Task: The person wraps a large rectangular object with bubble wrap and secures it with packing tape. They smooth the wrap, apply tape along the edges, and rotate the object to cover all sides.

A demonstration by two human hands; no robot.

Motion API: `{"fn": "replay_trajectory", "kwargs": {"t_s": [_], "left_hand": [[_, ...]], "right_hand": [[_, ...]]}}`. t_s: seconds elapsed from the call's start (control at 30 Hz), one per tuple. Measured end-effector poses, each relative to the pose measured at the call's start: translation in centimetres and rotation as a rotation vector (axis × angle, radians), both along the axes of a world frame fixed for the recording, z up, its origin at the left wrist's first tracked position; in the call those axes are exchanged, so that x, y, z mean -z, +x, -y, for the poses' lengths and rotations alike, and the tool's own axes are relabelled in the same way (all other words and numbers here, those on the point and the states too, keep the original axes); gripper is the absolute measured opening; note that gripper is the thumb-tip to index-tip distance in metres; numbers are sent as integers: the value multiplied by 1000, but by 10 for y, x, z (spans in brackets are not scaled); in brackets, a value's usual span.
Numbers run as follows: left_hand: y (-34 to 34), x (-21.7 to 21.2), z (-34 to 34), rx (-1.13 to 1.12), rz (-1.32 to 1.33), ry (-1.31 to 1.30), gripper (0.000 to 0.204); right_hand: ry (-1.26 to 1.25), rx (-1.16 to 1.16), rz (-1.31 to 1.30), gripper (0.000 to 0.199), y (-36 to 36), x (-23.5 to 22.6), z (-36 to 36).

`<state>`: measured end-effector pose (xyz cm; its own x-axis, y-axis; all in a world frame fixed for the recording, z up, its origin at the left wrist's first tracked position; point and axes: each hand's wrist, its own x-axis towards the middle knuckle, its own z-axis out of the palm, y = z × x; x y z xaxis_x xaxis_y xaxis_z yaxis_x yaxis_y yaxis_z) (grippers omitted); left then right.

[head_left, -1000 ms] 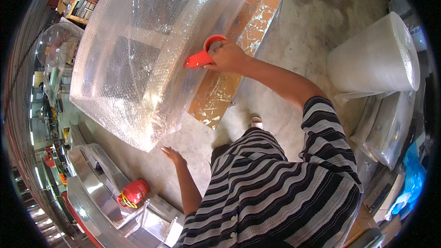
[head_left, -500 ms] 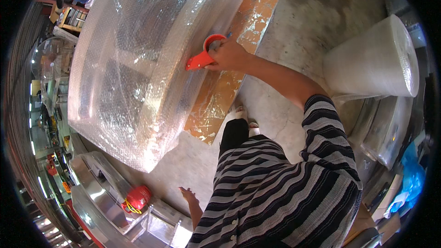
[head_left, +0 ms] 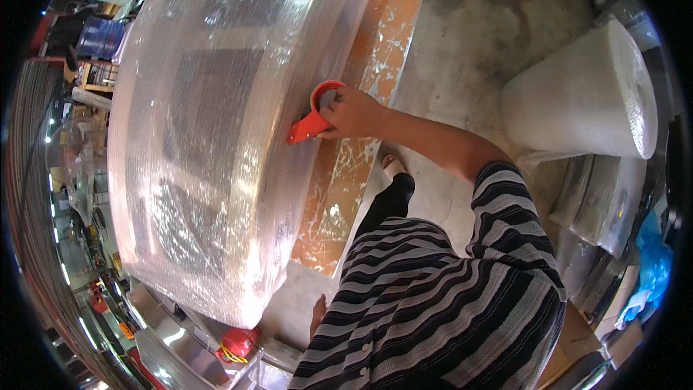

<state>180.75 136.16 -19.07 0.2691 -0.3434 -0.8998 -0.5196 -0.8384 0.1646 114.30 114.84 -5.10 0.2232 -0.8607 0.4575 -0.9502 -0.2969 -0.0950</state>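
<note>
My right hand (head_left: 354, 112) is closed round a red tape dispenser (head_left: 308, 128). The dispenser's toothed end lies against the right side of a large bubble-wrapped bundle (head_left: 195, 123), and its round tape-roll part tilts up toward my fingers. Clear wrapping covers the bundle; what it holds shows only as dark and pale shapes. Low beside my body hangs my left hand (head_left: 318, 310), partly hidden by the striped shirt. Nothing shows in it, and its visible fingers look stretched out.
The bundle rests on a scuffed orange-brown board (head_left: 382, 43) over a concrete floor. A big roll of bubble wrap (head_left: 570, 94) stands at the right, near a blue plastic bag (head_left: 653, 267). A red round object (head_left: 238, 343) sits past the bundle's near end, by metal units.
The bundle appears lower and nearer in the view as I step along it. My right hand keeps the tape dispenser at its side. My left hand has drawn in closer to my body.
</note>
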Motion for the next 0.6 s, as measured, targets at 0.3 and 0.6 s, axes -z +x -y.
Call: {"fn": "replay_trajectory", "kwargs": {"t_s": [0.3,0.6], "left_hand": [[-96,-23,54,68,-31,-37,76],[-170,-30,95,103,-55,-79,76]], "right_hand": [[-32,9,39,47,-86,0,29],[-38,-86,6,47,-132,-8,48]]}}
